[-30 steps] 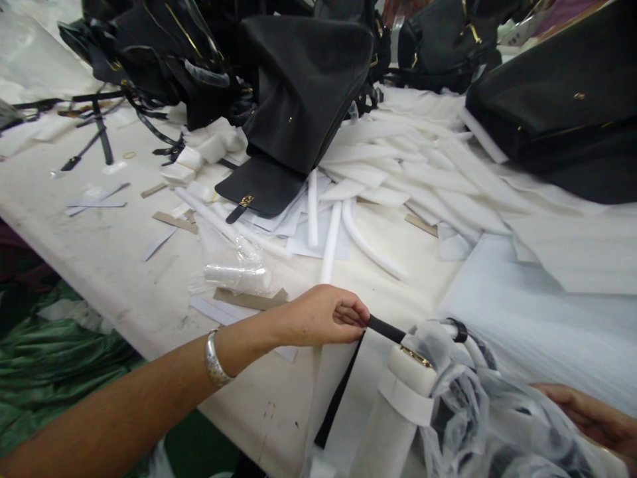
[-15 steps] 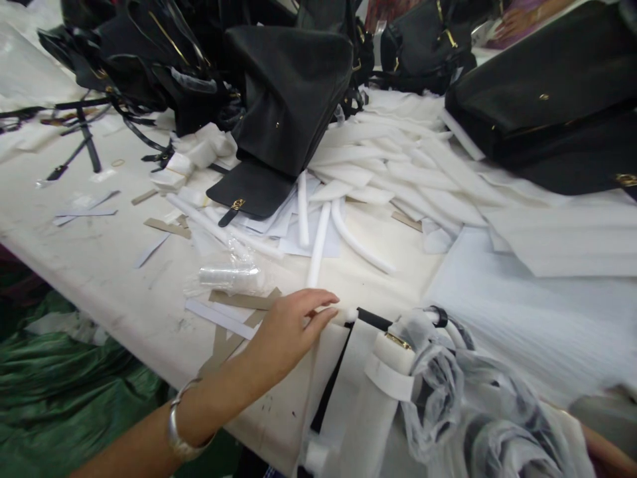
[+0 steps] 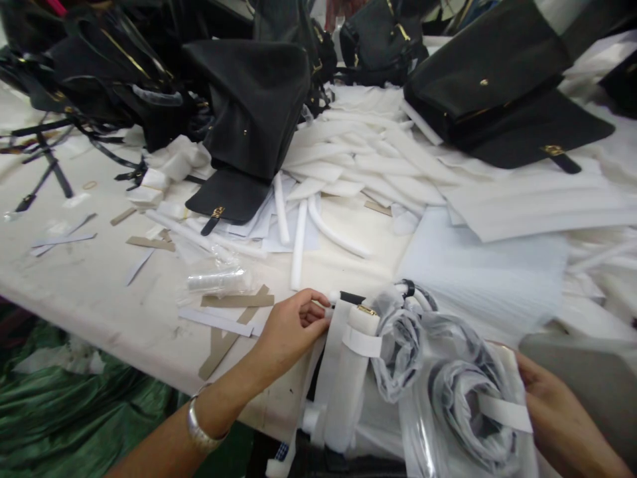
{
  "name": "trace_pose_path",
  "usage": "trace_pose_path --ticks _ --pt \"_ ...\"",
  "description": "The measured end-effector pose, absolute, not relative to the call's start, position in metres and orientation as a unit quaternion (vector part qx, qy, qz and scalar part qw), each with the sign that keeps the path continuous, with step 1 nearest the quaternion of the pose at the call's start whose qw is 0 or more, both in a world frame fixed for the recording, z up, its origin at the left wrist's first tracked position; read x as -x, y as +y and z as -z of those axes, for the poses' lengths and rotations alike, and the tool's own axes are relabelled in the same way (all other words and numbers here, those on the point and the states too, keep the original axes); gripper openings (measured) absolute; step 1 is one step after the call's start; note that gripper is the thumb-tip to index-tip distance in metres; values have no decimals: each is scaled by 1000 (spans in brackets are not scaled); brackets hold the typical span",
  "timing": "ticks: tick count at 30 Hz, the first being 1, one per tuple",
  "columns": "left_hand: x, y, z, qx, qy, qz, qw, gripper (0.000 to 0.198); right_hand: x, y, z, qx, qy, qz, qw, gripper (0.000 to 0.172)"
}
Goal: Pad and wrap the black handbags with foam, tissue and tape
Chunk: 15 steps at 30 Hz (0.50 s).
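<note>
Head view: your left hand (image 3: 291,328) pinches narrow on the foam strip (image 3: 334,345), right at the strap (image 3: 352,297) end, near the table (image 3: 99,285) edge. The black strap pokes out just past the foam, beside the buckle (image 3: 367,309). Pull the foam snug and square over the strap, pinching close to the end so it can't unroll. Your right hand (image 3: 552,405) lies on the wrapped bag (image 3: 462,398), lower right. Its fingers are hidden, so I can't tell grip from rest. Press down there so the bag doesn't slide.
</note>
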<state>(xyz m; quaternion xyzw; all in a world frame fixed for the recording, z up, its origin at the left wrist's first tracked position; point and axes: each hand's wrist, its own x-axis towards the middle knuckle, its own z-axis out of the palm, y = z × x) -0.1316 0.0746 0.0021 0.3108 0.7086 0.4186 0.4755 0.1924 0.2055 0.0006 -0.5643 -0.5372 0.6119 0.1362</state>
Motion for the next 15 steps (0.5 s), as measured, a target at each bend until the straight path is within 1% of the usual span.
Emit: trace_pose_path --ticks 2,3,5,7,10,12,13,15 --pt "132 75 -2 -296 710 -409 491 18 -188 202 -4 551 -540 -619 150 20" --pt "131 77 -2 -298 717 -396 490 17 -185 199 -6 547 -548 -612 161 19" --pt "130 82 -4 -324 738 -356 473 13 -181 194 -6 555 -582 -567 179 23" --pt "128 88 -6 -362 756 -310 447 12 -178 191 -5 574 -619 -506 175 25" --pt "130 89 -7 -405 784 -247 401 15 -178 187 -1 580 -642 -462 192 17" --pt "133 81 -2 -415 802 -231 362 25 -182 182 1 575 -655 -440 217 13" --pt "136 75 1 -413 807 -233 351 31 -185 178 1 570 -665 -427 225 15" --pt "142 60 8 -407 816 -222 344 36 -191 171 0 558 -682 -410 236 20"
